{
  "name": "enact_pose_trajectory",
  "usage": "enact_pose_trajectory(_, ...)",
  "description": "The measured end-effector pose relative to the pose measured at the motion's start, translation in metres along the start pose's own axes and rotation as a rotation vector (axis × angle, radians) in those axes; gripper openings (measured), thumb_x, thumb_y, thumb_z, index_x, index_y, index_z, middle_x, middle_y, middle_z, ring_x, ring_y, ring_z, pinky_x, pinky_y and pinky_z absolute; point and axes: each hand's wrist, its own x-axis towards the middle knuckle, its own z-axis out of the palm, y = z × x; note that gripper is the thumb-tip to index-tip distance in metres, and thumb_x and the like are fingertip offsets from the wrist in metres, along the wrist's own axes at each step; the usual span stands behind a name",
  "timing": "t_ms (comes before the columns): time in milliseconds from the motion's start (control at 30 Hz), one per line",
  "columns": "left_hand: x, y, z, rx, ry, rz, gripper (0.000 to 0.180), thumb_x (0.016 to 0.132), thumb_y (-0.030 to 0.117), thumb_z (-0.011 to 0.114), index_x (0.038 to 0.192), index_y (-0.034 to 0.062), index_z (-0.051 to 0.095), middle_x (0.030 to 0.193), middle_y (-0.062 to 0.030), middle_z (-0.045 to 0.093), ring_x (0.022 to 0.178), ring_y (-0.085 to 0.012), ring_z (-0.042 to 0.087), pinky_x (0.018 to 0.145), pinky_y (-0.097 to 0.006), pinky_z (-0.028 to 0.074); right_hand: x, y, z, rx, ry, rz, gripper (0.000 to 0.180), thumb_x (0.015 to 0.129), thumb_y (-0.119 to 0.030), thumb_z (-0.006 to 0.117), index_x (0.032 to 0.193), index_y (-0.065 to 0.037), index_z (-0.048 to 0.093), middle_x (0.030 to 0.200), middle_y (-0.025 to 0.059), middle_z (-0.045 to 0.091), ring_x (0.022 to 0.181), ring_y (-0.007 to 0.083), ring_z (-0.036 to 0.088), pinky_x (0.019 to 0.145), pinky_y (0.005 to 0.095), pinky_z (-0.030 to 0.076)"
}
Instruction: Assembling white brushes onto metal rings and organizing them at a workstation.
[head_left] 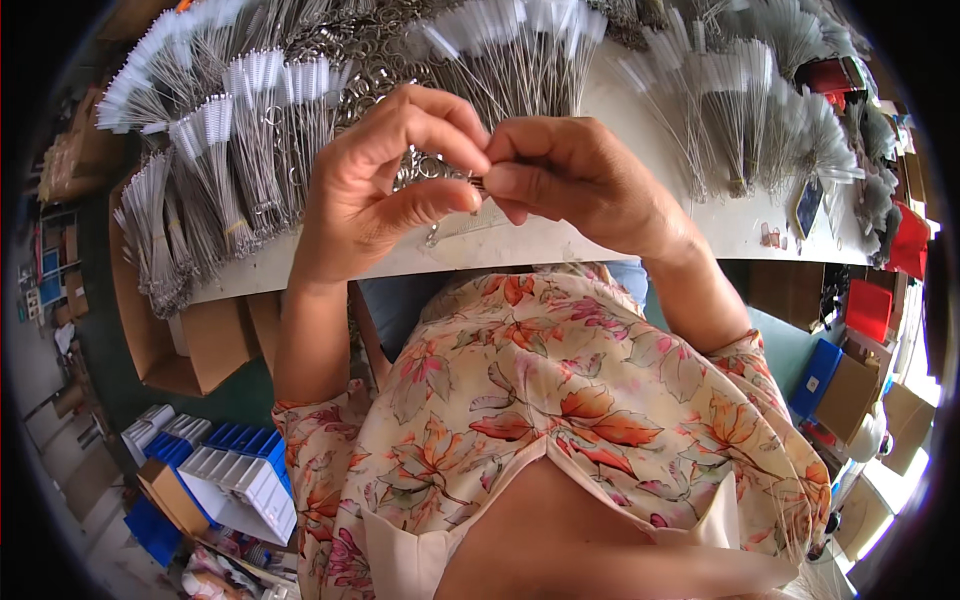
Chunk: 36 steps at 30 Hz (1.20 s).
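Over the table's near edge, my left hand (375, 165) and my right hand (570, 175) meet at their fingertips. Between them is a small metal piece (477, 182), mostly covered by the fingers, so its exact kind is hidden. The left thumb and forefinger close on it from one side in a rounded pinch. My right hand is curled tight, thumb pressed against the bent forefinger at the same spot. Just behind the hands lies a heap of shiny metal rings (372, 68). Wire-handled brushes with white bristles (530, 60) lie bundled beyond the fingers.
More brush bundles (255, 130) crowd the left of the white table (640, 130), others (740, 110) its right. A dark flat device (808, 206) rests near the right edge. Below are a cardboard box (195, 345) and white and blue bins (240, 485).
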Motion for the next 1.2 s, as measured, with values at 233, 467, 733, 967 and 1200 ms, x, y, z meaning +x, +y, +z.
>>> enact_pose_trajectory(233,-0.011,0.001,0.037,0.622,0.065,0.299,0.024,0.067,0.021,0.075,0.081,0.0076,0.061,0.080,-0.0026,0.059,0.077,-0.0139,0.056,0.061,-0.026,0.046,-0.030,0.014,-0.007,0.072,-0.090,0.255,0.015,0.088,-0.015,0.054,0.089,-0.002,0.060,0.068,-0.0003,0.058,0.059,0.0065,0.053,0.051,0.0208,0.040)
enact_pose_trajectory(467,-0.097,-0.025,0.033,0.751,0.419,-0.565,0.013,0.082,0.014,0.063,0.084,0.0024,0.058,0.061,-0.0058,0.060,0.051,-0.0136,0.058,0.048,-0.026,0.045,-0.123,0.093,-0.060,-1.274,0.285,0.401,0.013,0.083,-0.014,0.055,0.089,-0.007,0.064,0.080,0.0108,0.063,0.072,0.0304,0.061,0.064,0.0369,0.047)
enact_pose_trajectory(733,-0.095,-0.024,0.039,0.197,0.525,-0.512,0.007,0.082,0.003,0.059,0.078,0.0002,0.055,0.089,-0.0091,0.062,0.069,-0.0090,0.060,0.058,-0.024,0.050,-0.020,0.071,0.030,-0.541,0.210,-0.265,0.006,0.079,-0.004,0.062,0.085,-0.002,0.063,0.088,0.0106,0.060,0.073,0.0235,0.061,0.062,0.0301,0.049)
enact_pose_trajectory(967,-0.052,0.027,-0.002,0.119,0.291,-0.401,0.015,0.084,-0.001,0.054,0.097,-0.0009,0.062,0.101,-0.0102,0.059,0.081,-0.0094,0.059,0.070,-0.023,0.053,0.009,0.047,0.028,-0.234,0.051,-0.215,0.012,0.081,-0.012,0.062,0.090,-0.005,0.065,0.081,0.0062,0.063,0.071,0.0178,0.061,0.064,0.0295,0.048)
enact_pose_trajectory(1200,-0.032,0.033,-0.005,0.137,0.200,-0.278,0.019,0.082,-0.004,0.055,0.099,-0.0021,0.062,0.106,-0.0127,0.057,0.082,-0.0121,0.060,0.069,-0.022,0.052,0.008,0.026,0.017,0.133,0.015,0.105,0.018,0.087,-0.018,0.058,0.089,-0.002,0.065,0.070,-0.0024,0.059,0.058,0.0032,0.043,0.051,0.0193,0.037)
